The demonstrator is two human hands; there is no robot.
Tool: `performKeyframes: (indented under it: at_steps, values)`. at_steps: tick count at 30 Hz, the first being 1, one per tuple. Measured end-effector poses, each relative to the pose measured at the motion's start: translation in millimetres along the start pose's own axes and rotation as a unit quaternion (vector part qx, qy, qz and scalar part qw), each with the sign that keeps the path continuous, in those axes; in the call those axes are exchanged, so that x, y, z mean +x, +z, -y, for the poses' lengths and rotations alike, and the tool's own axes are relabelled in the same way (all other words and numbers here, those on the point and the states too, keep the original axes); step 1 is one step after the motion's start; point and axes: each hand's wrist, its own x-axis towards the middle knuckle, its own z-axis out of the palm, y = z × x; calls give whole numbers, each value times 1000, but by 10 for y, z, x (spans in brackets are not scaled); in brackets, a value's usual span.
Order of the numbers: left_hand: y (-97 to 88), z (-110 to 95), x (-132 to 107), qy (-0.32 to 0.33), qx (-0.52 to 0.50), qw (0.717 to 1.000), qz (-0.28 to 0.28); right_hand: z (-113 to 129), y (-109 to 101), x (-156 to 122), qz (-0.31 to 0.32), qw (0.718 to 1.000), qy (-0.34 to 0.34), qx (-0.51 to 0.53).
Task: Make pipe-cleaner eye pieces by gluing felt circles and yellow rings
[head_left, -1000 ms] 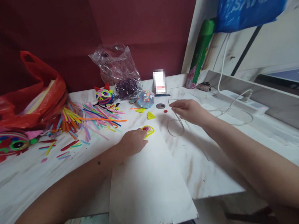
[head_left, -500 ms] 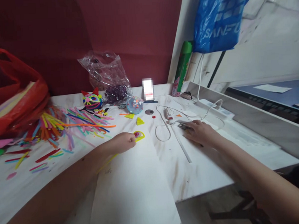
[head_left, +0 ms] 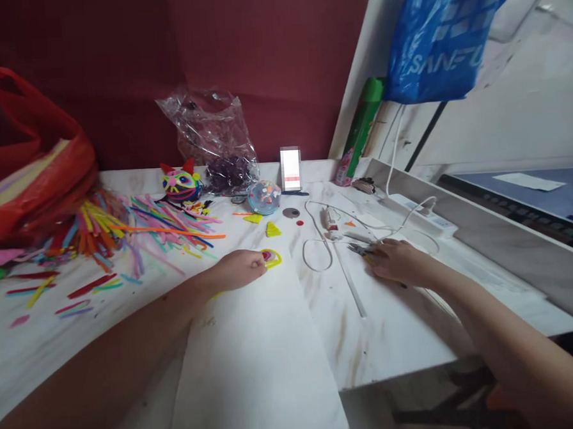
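My left hand [head_left: 239, 269] rests on a white sheet [head_left: 255, 357], its fingers curled and pinching a small yellow-rimmed disc with pink rings [head_left: 271, 258]. My right hand [head_left: 398, 262] lies on the white table to the right, fingers closed over a small tool with a dark metal tip and a yellow handle [head_left: 362, 249]. A loop of white cord [head_left: 317, 254] lies between the two hands. Two yellow wedge pieces [head_left: 272, 229] sit just beyond the disc.
Coloured strips [head_left: 138, 232] are scattered at the left beside a red bag [head_left: 30, 183]. A cat-face ball [head_left: 182, 183], a clear bag [head_left: 215, 138], a round box [head_left: 264, 197], a green can [head_left: 361, 130] and a power strip [head_left: 423, 214] stand at the back.
My right hand has moved from the far middle of the table, by the cord loop, to the right and down onto the small tool. My left hand has stayed on the disc.
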Motion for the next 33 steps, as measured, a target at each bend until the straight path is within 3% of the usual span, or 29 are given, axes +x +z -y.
performKeyframes:
  at_steps: [3,7,10,13,17,20,26,33]
  values:
    - [31,-12,-21,8,24,1000,-14,11,4,-41,-12,998,-4,-55]
    - [73,9,-6,16,26,999,-35,71,-1,-185,-127,986,28,-106]
    - [113,71,36,16,5,998,-55,224,-11,-213,-202,977,-39,-49]
    - [146,154,91,5,-79,995,-68,516,-3,-152,-241,961,-132,38]
    - [157,233,146,-13,-199,978,-59,932,-8,-38,-199,956,-208,61]
    - [144,238,152,-19,-226,973,-51,1099,-63,35,-204,949,-239,18]
    - [124,173,118,-27,-218,974,-54,1167,-129,136,-211,946,-233,-84]
    - [125,188,132,-20,-204,978,-38,1224,-89,218,-225,932,-259,-120]
